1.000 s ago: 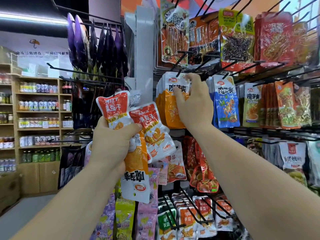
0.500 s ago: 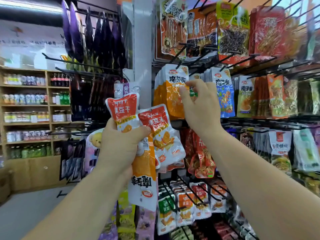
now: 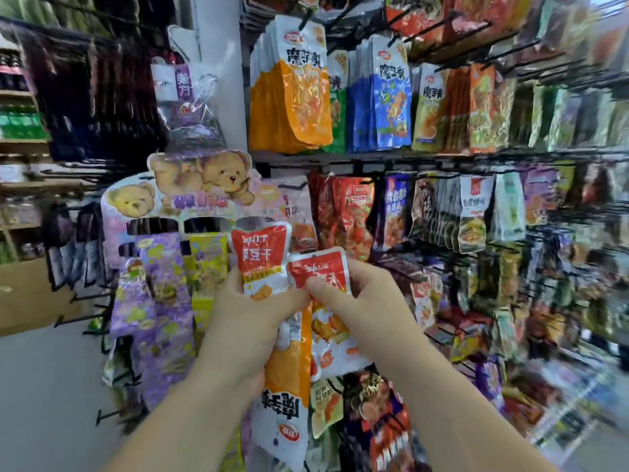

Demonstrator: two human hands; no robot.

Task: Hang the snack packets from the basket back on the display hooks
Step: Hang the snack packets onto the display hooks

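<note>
shop shelves (image 3: pixel 20 131) of bottles blur at far left, then comes a bear-printed display card (image 3: pixel 204 185). just right of it the left hand (image 3: pixel 245 321) grips a bunch of snack packets, fingers curled round them: one red-topped packet (image 3: pixel 260 257) standing up and one orange packet (image 3: pixel 287 373) hanging upside down below the fist. the right hand (image 3: pixel 360 301) pinches a second red-topped packet (image 3: pixel 320 272) near its top, apparently to draw it from the bunch. that makes three packets in hand, none on a hook yet. up and to the right, the display hooks (image 3: pixel 452 27) carry full rows, among them a hanging orange row (image 3: pixel 292 97). the basket is out of view, so how much is left cannot be told.
</note>
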